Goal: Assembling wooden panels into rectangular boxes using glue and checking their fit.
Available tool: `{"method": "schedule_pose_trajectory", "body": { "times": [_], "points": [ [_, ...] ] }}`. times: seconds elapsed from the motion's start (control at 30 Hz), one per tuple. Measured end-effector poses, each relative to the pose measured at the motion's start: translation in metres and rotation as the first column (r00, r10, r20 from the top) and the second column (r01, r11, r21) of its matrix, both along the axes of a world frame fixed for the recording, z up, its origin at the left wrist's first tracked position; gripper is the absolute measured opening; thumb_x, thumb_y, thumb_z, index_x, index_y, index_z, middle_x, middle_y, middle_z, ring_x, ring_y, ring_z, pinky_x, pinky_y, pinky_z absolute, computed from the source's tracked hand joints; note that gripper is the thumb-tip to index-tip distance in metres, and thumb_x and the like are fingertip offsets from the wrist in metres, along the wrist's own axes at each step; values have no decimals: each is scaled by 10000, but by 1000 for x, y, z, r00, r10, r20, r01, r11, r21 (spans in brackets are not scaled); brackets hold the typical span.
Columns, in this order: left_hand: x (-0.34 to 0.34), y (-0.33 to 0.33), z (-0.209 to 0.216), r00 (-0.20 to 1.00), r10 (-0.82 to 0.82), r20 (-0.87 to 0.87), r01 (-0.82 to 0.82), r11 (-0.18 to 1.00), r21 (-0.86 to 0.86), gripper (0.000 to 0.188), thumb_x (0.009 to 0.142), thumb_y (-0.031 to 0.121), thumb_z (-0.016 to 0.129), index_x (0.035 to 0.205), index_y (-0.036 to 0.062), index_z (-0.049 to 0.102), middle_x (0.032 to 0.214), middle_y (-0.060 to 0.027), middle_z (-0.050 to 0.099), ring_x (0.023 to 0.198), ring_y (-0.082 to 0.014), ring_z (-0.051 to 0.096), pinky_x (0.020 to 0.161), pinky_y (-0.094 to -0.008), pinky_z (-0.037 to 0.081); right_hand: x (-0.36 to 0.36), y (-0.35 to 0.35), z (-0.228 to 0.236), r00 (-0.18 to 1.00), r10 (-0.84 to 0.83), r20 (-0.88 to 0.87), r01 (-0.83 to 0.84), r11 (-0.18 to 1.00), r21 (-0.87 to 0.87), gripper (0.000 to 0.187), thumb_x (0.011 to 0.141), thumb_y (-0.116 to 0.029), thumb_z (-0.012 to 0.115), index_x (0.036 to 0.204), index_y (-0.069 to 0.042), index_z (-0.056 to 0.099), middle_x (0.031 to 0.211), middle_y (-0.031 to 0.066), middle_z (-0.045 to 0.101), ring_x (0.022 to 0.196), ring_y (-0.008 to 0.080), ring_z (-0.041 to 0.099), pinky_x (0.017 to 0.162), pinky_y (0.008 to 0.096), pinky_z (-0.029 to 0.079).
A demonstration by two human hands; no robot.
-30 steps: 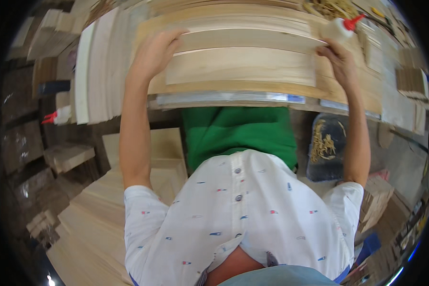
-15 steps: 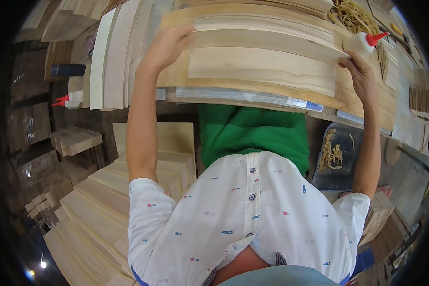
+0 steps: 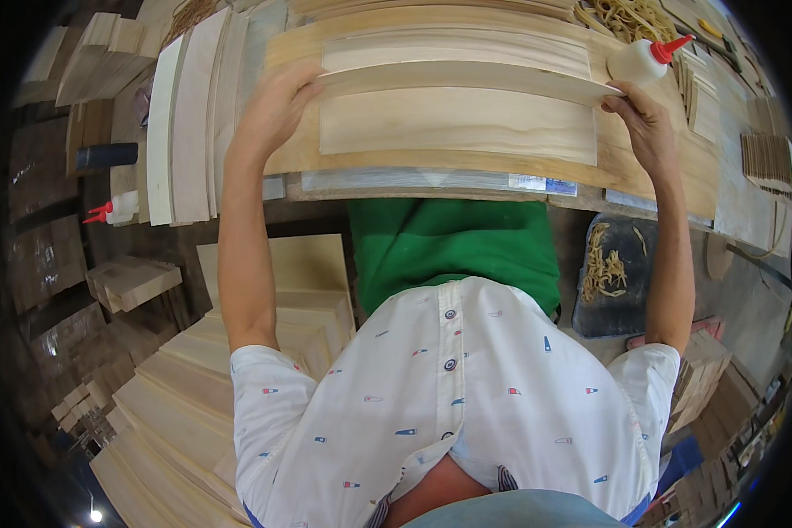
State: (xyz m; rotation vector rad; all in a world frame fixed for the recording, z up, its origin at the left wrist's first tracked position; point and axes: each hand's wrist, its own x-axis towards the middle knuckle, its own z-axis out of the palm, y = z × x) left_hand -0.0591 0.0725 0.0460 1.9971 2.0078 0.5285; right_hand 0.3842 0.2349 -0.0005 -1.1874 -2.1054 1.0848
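Pale wood, upper middle of frame: your left hand (image 3: 277, 104) closes on left end of thin strip (image 3: 466, 76), fingertips partly hidden; your right hand (image 3: 647, 123) pinches right end. Strip looks light, bendy, likely to crack if twisted hard; both ends suit your hold. Around it: stacked boards (image 3: 189, 132), upper left; flat panel (image 3: 458, 123), just below strip; tangled yellowish bands (image 3: 623, 16), top right; white bottle (image 3: 635, 62), red nozzle, just beside your right hand, in way.
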Motion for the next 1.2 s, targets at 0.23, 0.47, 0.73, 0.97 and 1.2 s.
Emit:
{"method": "schedule_pose_trajectory", "body": {
  "times": [0.23, 0.47, 0.73, 0.97, 1.2],
  "points": [
    [9, -3, 8, 999, 13, 36, -11, 998, -55, 191, 869, 102, 571, 1016, -4, 631, 979, -192, 644, 923, -380, 585, 806, -382, 460, 1, -8, 3, 999, 23, 31, -23, 999, 22, 228, 927, -106, 575, 1128, -3, 606, 891, 57, 670, 864, 111, 628, 798, 242, 468],
    [1, -3, 0, 997, 59, 40, -57, 997, -51, 209, 871, 117, 579, 1037, 2, 632, 985, -202, 643, 932, -380, 593, 819, -371, 463, 0, -7, 2, 1000, 11, -2, -10, 998, 55, 214, 911, -110, 588, 1091, 3, 618, 855, 70, 669, 816, 129, 626, 764, 261, 477],
    [0, 6, 2, 1000, 16, 13, -15, 996, -83, 220, 875, 118, 573, 1047, -10, 620, 1026, -194, 635, 961, -367, 584, 835, -366, 453, 0, 3, 0, 999, 43, 0, -43, 996, 72, 225, 918, -114, 580, 1108, 4, 606, 852, 73, 670, 833, 132, 634, 776, 264, 481],
    [27, 10, 6, 993, 8, -120, -19, 995, -97, 231, 831, 98, 617, 1045, 12, 625, 987, -201, 625, 948, -376, 579, 833, -406, 452, -4, -4, 1, 999, 42, 26, -44, 992, 122, 189, 908, -109, 583, 1066, -8, 611, 852, 87, 673, 815, 140, 636, 758, 270, 488],
    [118, 48, -7, 974, -192, -117, 209, 964, 166, 204, 819, 102, 631, 1016, 46, 623, 925, -181, 636, 865, -364, 597, 739, -425, 473, -5, -7, 3, 998, 11, 68, -16, 997, 79, 220, 893, -87, 596, 1101, -17, 606, 892, 78, 672, 842, 149, 622, 807, 278, 483]
  ]
}}
